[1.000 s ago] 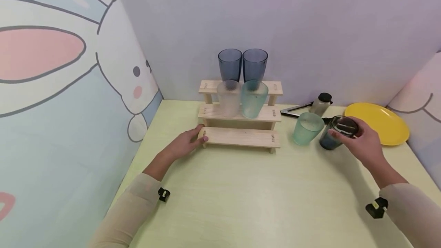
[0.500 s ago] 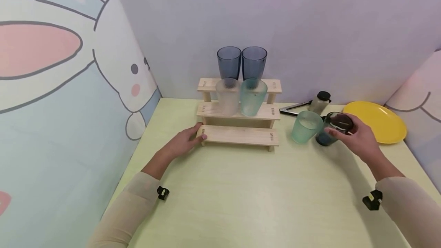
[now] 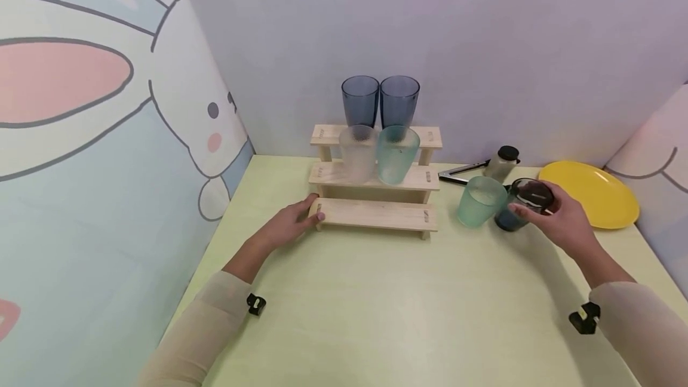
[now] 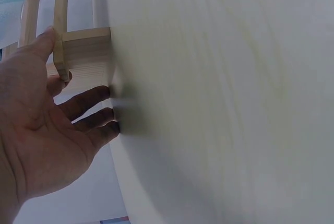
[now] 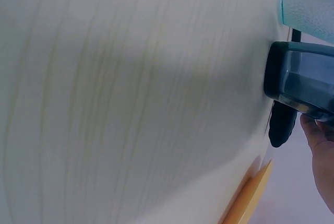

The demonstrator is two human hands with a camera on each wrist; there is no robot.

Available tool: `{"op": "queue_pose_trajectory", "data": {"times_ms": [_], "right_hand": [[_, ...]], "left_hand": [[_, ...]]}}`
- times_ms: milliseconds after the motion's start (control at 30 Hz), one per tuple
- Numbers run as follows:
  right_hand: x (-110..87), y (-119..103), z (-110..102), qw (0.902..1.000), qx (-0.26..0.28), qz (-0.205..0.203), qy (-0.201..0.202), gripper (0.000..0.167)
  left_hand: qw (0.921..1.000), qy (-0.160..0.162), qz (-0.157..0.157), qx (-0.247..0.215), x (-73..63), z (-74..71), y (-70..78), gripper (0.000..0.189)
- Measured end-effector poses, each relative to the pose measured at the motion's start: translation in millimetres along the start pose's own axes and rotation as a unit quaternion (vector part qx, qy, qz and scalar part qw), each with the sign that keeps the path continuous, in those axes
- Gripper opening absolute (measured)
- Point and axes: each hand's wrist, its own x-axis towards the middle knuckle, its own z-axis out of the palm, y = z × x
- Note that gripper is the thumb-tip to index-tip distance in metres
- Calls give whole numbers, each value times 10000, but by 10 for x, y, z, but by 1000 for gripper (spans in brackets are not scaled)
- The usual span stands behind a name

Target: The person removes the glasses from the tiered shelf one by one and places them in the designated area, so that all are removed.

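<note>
My right hand grips a dark blue-grey glass near its rim, thumb on the near side. In the right wrist view the base of this dark glass is down at the tabletop. Close on its left stands a frosted green glass. With thumb on top and index finger beneath, my left hand pinches the end of the lowest board of a three-step wooden rack; its other fingertips touch the table. That lowest board is bare. A frosted clear glass and a frosted teal glass occupy the middle step.
Two blue glasses stand on the top step against the wall. Behind the green glass lie black-handled tongs and a small black-capped jar. A yellow plate sits at the back right.
My right hand has shifted the dark glass slightly left, closer to the green glass. The left hand keeps its hold on the rack's end.
</note>
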Motion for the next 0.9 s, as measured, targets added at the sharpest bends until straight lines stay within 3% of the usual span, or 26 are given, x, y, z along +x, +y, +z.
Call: {"op": "queue_pose_trajectory", "data": {"times_ms": [900], "right_hand": [[10,-45,45,9999,99,-40,-40,86]], "left_hand": [[10000,58,1,44,-28,9,30,88]]}}
